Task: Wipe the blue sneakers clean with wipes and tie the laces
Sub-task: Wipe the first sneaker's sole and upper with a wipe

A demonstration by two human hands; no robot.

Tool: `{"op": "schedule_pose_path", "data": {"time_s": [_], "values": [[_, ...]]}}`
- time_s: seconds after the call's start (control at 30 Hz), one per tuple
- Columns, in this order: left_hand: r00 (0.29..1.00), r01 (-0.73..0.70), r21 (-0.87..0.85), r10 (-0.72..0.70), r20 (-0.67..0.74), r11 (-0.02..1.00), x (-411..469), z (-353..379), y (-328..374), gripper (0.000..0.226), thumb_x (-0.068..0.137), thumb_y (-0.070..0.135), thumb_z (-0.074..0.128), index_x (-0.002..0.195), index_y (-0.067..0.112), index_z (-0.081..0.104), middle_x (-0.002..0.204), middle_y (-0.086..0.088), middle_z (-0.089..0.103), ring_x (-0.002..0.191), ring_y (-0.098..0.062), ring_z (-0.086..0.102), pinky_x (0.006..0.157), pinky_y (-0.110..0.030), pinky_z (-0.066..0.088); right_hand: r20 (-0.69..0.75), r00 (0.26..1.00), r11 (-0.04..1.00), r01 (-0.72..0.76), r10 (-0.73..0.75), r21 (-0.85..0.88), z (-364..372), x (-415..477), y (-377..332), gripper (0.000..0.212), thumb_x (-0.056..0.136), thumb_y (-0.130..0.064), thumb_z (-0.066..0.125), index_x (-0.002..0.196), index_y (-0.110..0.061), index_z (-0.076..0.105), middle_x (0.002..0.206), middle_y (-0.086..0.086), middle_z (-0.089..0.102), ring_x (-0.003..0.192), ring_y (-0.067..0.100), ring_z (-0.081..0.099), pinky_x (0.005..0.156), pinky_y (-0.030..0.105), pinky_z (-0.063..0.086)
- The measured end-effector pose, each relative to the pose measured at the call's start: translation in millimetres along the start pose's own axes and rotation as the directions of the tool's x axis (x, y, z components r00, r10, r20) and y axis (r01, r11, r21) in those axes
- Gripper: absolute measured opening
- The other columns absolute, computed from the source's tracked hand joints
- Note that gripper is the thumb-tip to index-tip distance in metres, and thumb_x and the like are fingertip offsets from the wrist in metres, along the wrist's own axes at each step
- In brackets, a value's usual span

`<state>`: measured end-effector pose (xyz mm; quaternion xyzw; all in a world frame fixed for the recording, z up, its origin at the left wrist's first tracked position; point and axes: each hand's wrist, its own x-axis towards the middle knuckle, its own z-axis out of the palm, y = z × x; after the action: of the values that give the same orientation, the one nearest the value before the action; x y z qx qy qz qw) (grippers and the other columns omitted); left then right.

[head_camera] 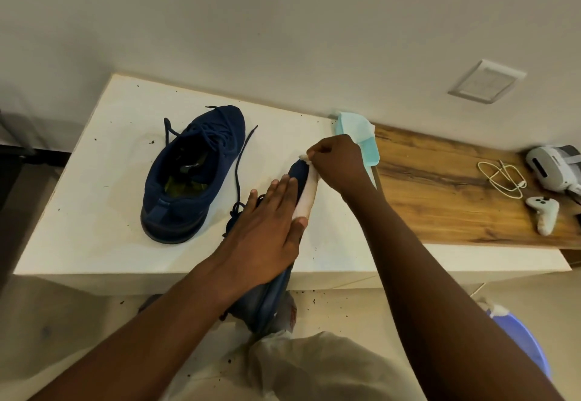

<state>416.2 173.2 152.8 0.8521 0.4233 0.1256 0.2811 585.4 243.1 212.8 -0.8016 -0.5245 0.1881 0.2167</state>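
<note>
- White bench (94, 212) against pale wall (283, 23); wood top (440, 196) adjoins at right; dirt specks on bench & floor (78, 337).
- Blue tub (534, 353) on floor, lower right; contents can't be made out.
- Teal pack (355, 130) at bench's back edge.
- Sneaker (188, 174) upright on bench, laces loose.
- 2nd sneaker (300, 174) on its side at front edge: L hand (267, 221) flat on it, fingers straight; R hand (336, 164) pinches white wipe (306, 193) at toe.

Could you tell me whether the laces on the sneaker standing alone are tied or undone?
Undone: the laces trail loose from the sneaker, one end lying across the white table; no bow shows.
</note>
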Motion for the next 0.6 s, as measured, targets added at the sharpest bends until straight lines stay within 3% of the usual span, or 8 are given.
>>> {"op": "schedule_pose_path", "data": {"time_s": [0.07, 0.2, 0.27, 0.33, 0.47, 0.6], "values": [[0.999, 0.010, 0.051, -0.011, 0.031, 0.999, -4.4, -1.6, -2.6, 0.068, 0.106, 0.047, 0.013, 0.161, 0.016, -0.010, 0.170, -0.001, -0.009, 0.156, -0.015, -0.008, 0.125, -0.038, -0.009, -0.036, 0.999, 1.000, 0.030, -0.029, 0.005, -2.7, -26.9, 5.6, 0.020, 0.096, -0.020, 0.061, 0.106, -0.011, 0.076, 0.103, 0.001, 0.072, 0.093, 0.013, 0.064, 0.073, 0.016, 0.046], [0.999, 0.006, 0.054, -0.007, 0.035, 0.999, -3.4, 1.9, -0.6, 0.067, 0.108, 0.044, 0.019, 0.161, 0.016, -0.010, 0.170, -0.001, -0.009, 0.156, -0.014, -0.008, 0.126, -0.038, -0.008, -0.157, 0.983, 0.994, 0.100, -0.093, 0.039, 0.7, -95.9, 20.5, 0.018, 0.096, -0.025, 0.064, 0.109, -0.022, 0.075, 0.097, -0.005, 0.065, 0.082, 0.001, 0.059, 0.075, 0.006, 0.043], [1.000, 0.013, 0.047, -0.014, 0.025, 0.999, -3.7, 2.5, -0.1, 0.066, 0.108, 0.045, 0.019, 0.161, 0.017, -0.009, 0.170, -0.001, -0.007, 0.157, -0.014, -0.007, 0.125, -0.037, -0.009, -0.188, 0.977, 0.990, 0.119, -0.103, 0.075, 5.5, -104.9, 23.0, 0.018, 0.095, -0.024, 0.065, 0.110, -0.022, 0.076, 0.096, -0.004, 0.066, 0.084, 0.003, 0.061, 0.078, 0.009, 0.046], [1.000, 0.026, 0.021, -0.026, 0.013, 0.999, -4.6, 2.8, -1.4, 0.067, 0.106, 0.046, 0.015, 0.161, 0.017, -0.007, 0.171, -0.001, -0.004, 0.157, -0.014, -0.004, 0.125, -0.035, -0.008, -0.185, 0.978, 0.988, 0.117, -0.097, 0.097, 7.4, -88.6, 18.3, 0.019, 0.095, -0.025, 0.065, 0.110, -0.019, 0.076, 0.099, -0.001, 0.067, 0.090, 0.008, 0.063, 0.081, 0.018, 0.049], [0.999, 0.051, -0.012, -0.050, 0.015, 0.999, -7.1, 1.4, -0.1, 0.076, 0.095, 0.054, 0.007, 0.161, 0.019, -0.007, 0.170, 0.002, -0.004, 0.156, -0.012, -0.003, 0.122, -0.031, -0.011, -0.135, 0.990, 0.997, 0.036, -0.026, 0.072, 6.4, -23.6, 6.7, 0.020, 0.096, -0.017, 0.062, 0.106, -0.009, 0.076, 0.104, 0.004, 0.073, 0.092, 0.012, 0.064, 0.079, 0.019, 0.046], [0.998, 0.068, -0.038, -0.068, 0.003, 0.997, -6.4, -2.0, 0.0, 0.067, 0.107, 0.047, 0.018, 0.162, 0.019, -0.007, 0.170, 0.003, -0.004, 0.156, -0.011, -0.003, 0.121, -0.029, -0.012, -0.051, 0.999, 1.000, -0.001, 0.002, 0.024, 5.7, -13.3, 1.5, 0.019, 0.095, -0.017, 0.061, 0.105, -0.008, 0.075, 0.104, 0.004, 0.073, 0.091, 0.014, 0.064, 0.075, 0.019, 0.046]]}}
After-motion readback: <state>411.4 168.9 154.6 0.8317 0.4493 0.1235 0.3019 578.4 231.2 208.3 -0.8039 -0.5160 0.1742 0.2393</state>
